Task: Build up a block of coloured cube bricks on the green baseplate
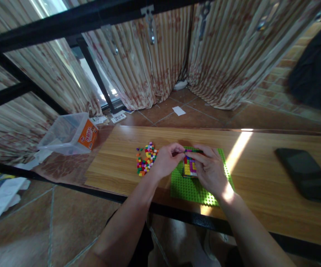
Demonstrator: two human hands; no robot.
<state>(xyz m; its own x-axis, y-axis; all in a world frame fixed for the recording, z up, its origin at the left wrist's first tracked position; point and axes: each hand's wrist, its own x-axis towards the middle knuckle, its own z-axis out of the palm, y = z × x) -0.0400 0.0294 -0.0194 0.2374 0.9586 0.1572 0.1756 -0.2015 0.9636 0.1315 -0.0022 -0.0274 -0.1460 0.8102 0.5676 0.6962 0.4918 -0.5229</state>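
Note:
A green studded baseplate lies on the wooden table, with a block of multicoloured toy bricks built up on it. My left hand reaches over the plate's left side, thumb and forefinger pinched at the far left corner of the built block. Whatever sits in that pinch is too small to make out. Bent over the right side of the block is my right hand, its fingertips near the left hand's at the far edge. It partly covers the bricks. A heap of loose small bricks lies left of the plate.
A black phone rests at the table's right. On the floor beyond the left end stands a clear plastic box with an orange label. A white paper lies on the tiles before the curtains. A dark metal frame crosses above.

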